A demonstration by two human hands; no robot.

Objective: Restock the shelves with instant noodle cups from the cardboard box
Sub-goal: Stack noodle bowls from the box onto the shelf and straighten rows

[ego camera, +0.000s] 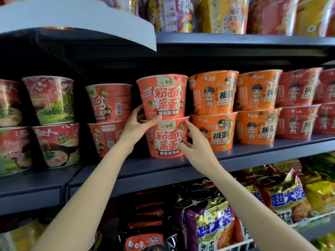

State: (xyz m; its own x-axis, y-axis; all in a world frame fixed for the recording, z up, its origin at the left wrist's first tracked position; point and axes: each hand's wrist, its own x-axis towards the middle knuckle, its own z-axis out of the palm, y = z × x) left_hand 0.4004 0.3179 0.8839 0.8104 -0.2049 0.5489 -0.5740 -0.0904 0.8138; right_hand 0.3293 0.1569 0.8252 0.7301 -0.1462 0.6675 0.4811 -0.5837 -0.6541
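Two red noodle cups stand stacked on the middle shelf (163, 171), the upper cup (163, 95) on the lower cup (165, 140). My left hand (137, 124) grips the left side where the two cups meet, thumb across the front of the lower cup's rim. My right hand (194, 142) touches the lower cup's right side with curled fingers. A second stack of the same red cups (108, 104) stands just left and further back. The cardboard box is not in view.
Orange cup stacks (213, 93) press close on the right, then red ones (297, 87). Pink-and-green cups (52, 100) fill the left bay. More cups line the top shelf (223, 15). Noodle bags (213, 225) fill the shelf below.
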